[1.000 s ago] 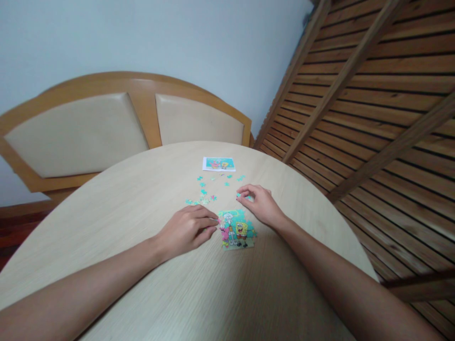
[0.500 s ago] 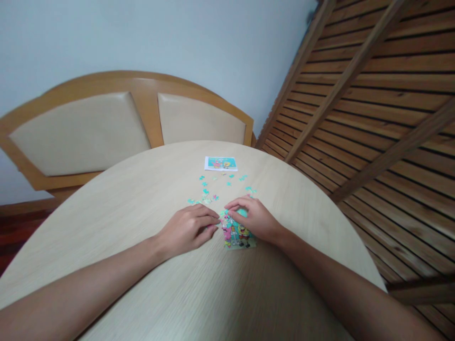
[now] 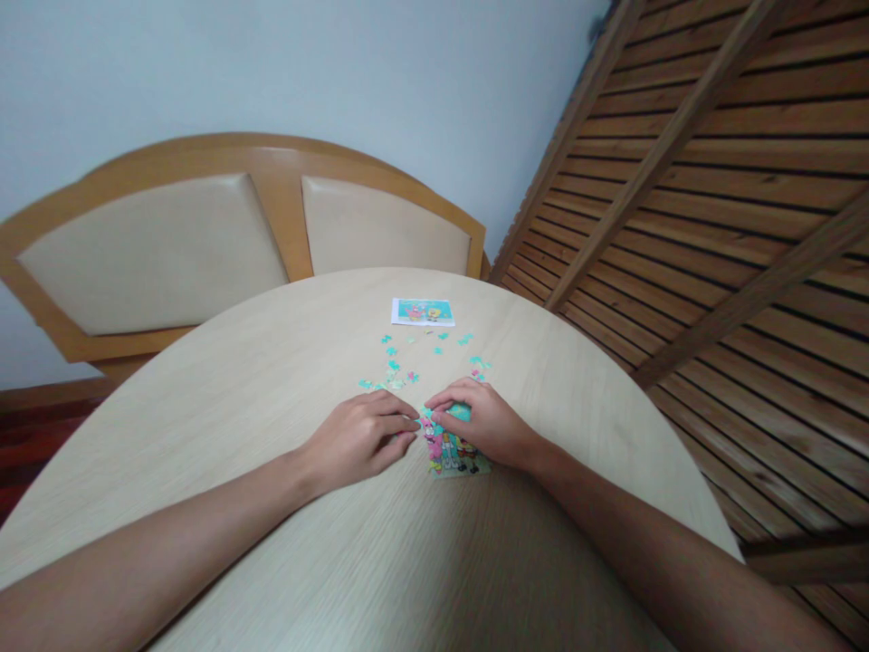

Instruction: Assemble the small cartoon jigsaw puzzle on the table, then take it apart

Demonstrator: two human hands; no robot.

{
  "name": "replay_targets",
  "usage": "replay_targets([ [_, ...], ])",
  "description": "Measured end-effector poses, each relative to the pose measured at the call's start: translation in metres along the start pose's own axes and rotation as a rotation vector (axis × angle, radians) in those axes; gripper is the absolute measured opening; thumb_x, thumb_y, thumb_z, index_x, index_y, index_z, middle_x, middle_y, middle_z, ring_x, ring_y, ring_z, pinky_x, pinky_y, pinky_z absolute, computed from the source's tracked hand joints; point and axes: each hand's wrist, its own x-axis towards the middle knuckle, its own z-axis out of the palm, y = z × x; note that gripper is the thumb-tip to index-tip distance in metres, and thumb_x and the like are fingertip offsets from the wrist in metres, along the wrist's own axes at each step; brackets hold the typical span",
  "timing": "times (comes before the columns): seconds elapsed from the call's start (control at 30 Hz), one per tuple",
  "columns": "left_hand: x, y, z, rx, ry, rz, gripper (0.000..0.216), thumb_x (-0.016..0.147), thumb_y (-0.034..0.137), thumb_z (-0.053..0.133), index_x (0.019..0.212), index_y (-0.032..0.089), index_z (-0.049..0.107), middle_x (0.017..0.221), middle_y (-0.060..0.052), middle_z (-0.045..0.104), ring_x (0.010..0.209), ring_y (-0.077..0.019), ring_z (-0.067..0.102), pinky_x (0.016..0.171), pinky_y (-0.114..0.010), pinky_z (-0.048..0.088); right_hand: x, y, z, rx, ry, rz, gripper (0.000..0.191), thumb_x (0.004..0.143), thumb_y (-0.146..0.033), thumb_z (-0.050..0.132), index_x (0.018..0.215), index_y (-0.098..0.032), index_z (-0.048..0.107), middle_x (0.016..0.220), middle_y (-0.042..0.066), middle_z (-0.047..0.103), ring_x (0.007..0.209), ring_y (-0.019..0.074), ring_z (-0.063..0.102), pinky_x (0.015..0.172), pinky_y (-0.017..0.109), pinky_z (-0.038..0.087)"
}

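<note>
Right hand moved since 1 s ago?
Yes: the right hand has shifted left and toward the person, relative to the printed picture sheet, now over the jigsaw puzzle.

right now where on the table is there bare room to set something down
Bare tabletop lies left of the loose pieces; right of the right hand; and between the forearms, nearer than the puzzle. Crowded: from left hand to right, and from puzzle up to picture card.
</note>
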Motion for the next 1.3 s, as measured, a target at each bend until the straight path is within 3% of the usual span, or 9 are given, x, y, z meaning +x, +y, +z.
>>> replay_targets([
  [0.63,0.0004,-0.0010,-0.0001,0.010,-0.023,-0.010,0.023,0.099,0.024,0.052,0.105,0.021,0.073,0.108,-0.004,0.073,0.098,-0.0199,0.067,0.087,-0.036,0.056,0.0004,0.0076,0.0039,-0.067,0.021,-0.074,0.009,0.085,-0.021,0.074,0.094,-0.023,0.077,0.095,0.002,0.077,0.097,0.0213,0.066,0.093,0.039,0.044],
  [0.87,0.0005,-0.0005,-0.0002,0.016,-0.022,-0.006,0.023,0.098,0.024,0.051,0.105,0.022,0.073,0.107,-0.005,0.073,0.098,-0.0202,0.068,0.087,-0.036,0.056,-0.0020,0.0029,-0.0019,-0.138,-0.004,-0.074,0.009,0.088,-0.026,0.073,0.096,-0.023,0.076,0.099,0.003,0.075,0.103,0.0231,0.063,0.098,0.044,0.037],
  [1.3,0.0004,0.0007,-0.0013,0.014,-0.019,-0.006,0.023,0.098,0.023,0.052,0.105,0.022,0.073,0.107,-0.005,0.073,0.099,-0.0204,0.068,0.087,-0.035,0.055,-0.0034,-0.0014,-0.0031,-0.195,-0.058,-0.096,0.013,0.089,-0.034,0.075,0.097,-0.026,0.079,0.095,0.003,0.071,0.102,0.0225,0.060,0.092,0.040,0.035],
])
